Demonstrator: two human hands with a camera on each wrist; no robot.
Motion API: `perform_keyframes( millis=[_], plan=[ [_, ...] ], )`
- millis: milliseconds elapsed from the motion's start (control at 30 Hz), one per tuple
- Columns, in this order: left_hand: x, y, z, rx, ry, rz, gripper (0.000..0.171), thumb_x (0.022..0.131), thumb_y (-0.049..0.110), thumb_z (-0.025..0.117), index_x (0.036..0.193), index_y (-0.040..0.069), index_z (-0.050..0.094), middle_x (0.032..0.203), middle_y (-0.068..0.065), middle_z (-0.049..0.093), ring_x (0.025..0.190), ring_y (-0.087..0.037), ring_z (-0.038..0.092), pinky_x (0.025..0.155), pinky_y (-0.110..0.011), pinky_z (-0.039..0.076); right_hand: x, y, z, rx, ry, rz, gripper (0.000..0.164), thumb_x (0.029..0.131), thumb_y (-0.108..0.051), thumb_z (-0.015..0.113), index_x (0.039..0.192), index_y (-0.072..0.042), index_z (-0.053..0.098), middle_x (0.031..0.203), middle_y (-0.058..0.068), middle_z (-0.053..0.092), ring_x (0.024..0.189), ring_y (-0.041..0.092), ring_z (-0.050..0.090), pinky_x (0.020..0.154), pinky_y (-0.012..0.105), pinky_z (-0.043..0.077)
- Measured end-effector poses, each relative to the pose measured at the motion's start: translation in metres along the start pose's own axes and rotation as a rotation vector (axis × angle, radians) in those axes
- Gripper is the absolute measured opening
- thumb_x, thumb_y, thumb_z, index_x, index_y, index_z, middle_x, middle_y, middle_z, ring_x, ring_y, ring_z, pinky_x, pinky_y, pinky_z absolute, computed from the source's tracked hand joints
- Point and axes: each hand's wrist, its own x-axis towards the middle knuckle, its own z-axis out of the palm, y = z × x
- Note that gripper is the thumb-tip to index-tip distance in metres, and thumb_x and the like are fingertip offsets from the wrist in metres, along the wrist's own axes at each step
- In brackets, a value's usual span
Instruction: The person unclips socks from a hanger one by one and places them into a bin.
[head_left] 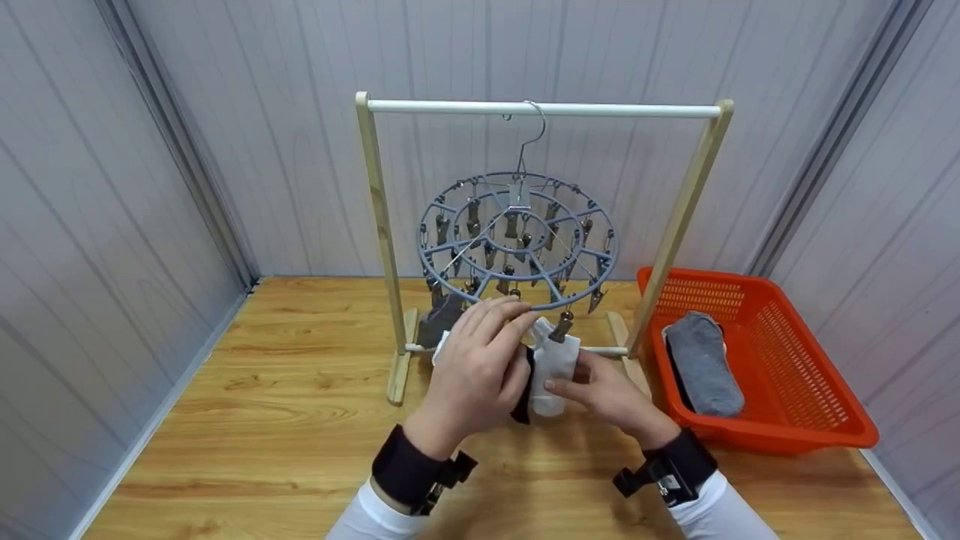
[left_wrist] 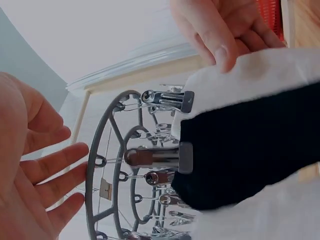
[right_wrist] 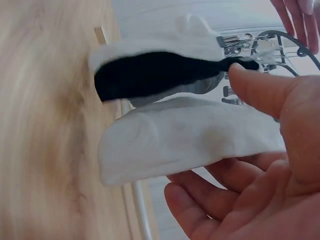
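In the head view a white sock (head_left: 551, 375) hangs from a metal clip (head_left: 561, 328) at the front of a round grey clip hanger (head_left: 551, 304). My right hand (head_left: 611, 394) is at its right side, thumb over the front and fingers along the far edge; the right wrist view shows them loosely spread about the white sock (right_wrist: 185, 135). A black sock (left_wrist: 250, 145) hangs from the neighbouring clip (left_wrist: 185, 157). My left hand (head_left: 476, 367) is raised before the hanger, its extended fingers (left_wrist: 65, 160) right at the outer ring in the left wrist view.
The hanger hooks over the white bar (head_left: 450, 107) of a wooden-legged rack. A dark grey sock (head_left: 440, 319) hangs at the hanger's left. An orange basket (head_left: 817, 431) at right holds grey folded fabric (head_left: 705, 367). Ribbed walls (head_left: 300, 150) stand behind and beside.
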Motion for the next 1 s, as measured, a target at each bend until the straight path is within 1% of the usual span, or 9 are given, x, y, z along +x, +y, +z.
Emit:
perform_keyframes(
  millis=[167, 333, 433, 533, 600, 667, 800, 1000],
  plan=[
    [0.0, 0.001, 0.001, -0.014, 0.012, 0.053, 0.038, 0.1, 0.004, 0.063, 0.137, 0.002, 0.074, 0.137, -0.015, 0.072, 0.136, -0.033, 0.066, 0.122, -0.047, 0.048, 0.001, 0.002, 0.003, 0.085, 0.017, -0.003, 0.056, 0.106, -0.024, 0.079, 0.15, 0.003, 0.059, 0.137, 0.017, 0.072, 0.123, 0.028, 0.07, 0.103, 0.038, 0.058],
    [0.002, 0.001, 0.0, -0.016, 0.03, 0.087, 0.035, 0.099, 0.005, 0.065, 0.133, 0.003, 0.076, 0.134, -0.012, 0.074, 0.131, -0.03, 0.068, 0.119, -0.043, 0.051, 0.0, 0.001, 0.002, 0.133, 0.048, -0.006, 0.044, 0.108, -0.019, 0.075, 0.142, 0.009, 0.064, 0.128, 0.02, 0.075, 0.112, 0.028, 0.074, 0.093, 0.034, 0.062],
    [0.002, 0.002, 0.001, -0.027, 0.035, 0.098, 0.031, 0.1, 0.006, 0.066, 0.129, 0.003, 0.078, 0.128, -0.01, 0.075, 0.124, -0.028, 0.071, 0.113, -0.04, 0.055, -0.001, 0.0, 0.001, 0.141, 0.063, -0.007, 0.042, 0.109, -0.018, 0.074, 0.139, 0.009, 0.066, 0.125, 0.021, 0.076, 0.107, 0.029, 0.076, 0.089, 0.034, 0.064],
    [0.0, 0.002, 0.003, -0.031, 0.024, 0.104, 0.025, 0.101, 0.006, 0.068, 0.122, 0.004, 0.081, 0.119, -0.007, 0.077, 0.113, -0.025, 0.074, 0.103, -0.036, 0.061, -0.002, -0.002, 0.001, 0.13, 0.068, -0.007, 0.043, 0.108, -0.018, 0.075, 0.14, 0.01, 0.066, 0.123, 0.02, 0.076, 0.105, 0.028, 0.076, 0.088, 0.033, 0.064],
    [-0.002, 0.003, 0.005, -0.027, 0.001, 0.1, 0.022, 0.101, 0.006, 0.068, 0.118, 0.004, 0.081, 0.114, -0.006, 0.078, 0.106, -0.023, 0.075, 0.097, -0.035, 0.063, -0.002, -0.002, 0.0, 0.116, 0.065, -0.006, 0.043, 0.108, -0.018, 0.076, 0.14, 0.01, 0.066, 0.122, 0.02, 0.076, 0.104, 0.027, 0.076, 0.088, 0.033, 0.064],
    [-0.004, 0.003, 0.007, -0.019, -0.027, 0.088, 0.021, 0.101, 0.006, 0.068, 0.117, 0.004, 0.082, 0.112, -0.006, 0.079, 0.103, -0.022, 0.076, 0.093, -0.035, 0.064, -0.003, -0.003, 0.0, 0.102, 0.057, -0.003, 0.043, 0.107, -0.018, 0.076, 0.139, 0.009, 0.066, 0.122, 0.019, 0.076, 0.105, 0.027, 0.076, 0.088, 0.033, 0.063],
    [-0.007, 0.003, 0.011, -0.019, -0.077, 0.041, 0.024, 0.103, 0.007, 0.068, 0.123, 0.002, 0.08, 0.116, -0.008, 0.08, 0.106, -0.023, 0.076, 0.095, -0.035, 0.064, -0.003, -0.005, 0.0, 0.078, 0.038, -0.004, 0.043, 0.107, -0.02, 0.076, 0.14, 0.007, 0.067, 0.124, 0.018, 0.077, 0.106, 0.027, 0.076, 0.089, 0.033, 0.063],
    [-0.01, 0.004, 0.018, -0.03, -0.087, -0.029, 0.031, 0.104, 0.011, 0.07, 0.133, -0.001, 0.076, 0.124, -0.012, 0.079, 0.113, -0.027, 0.076, 0.098, -0.038, 0.064, -0.003, -0.007, 0.0, 0.059, 0.002, -0.005, 0.043, 0.107, -0.021, 0.077, 0.14, 0.006, 0.067, 0.123, 0.017, 0.077, 0.108, 0.028, 0.076, 0.091, 0.036, 0.063]
  ],
)
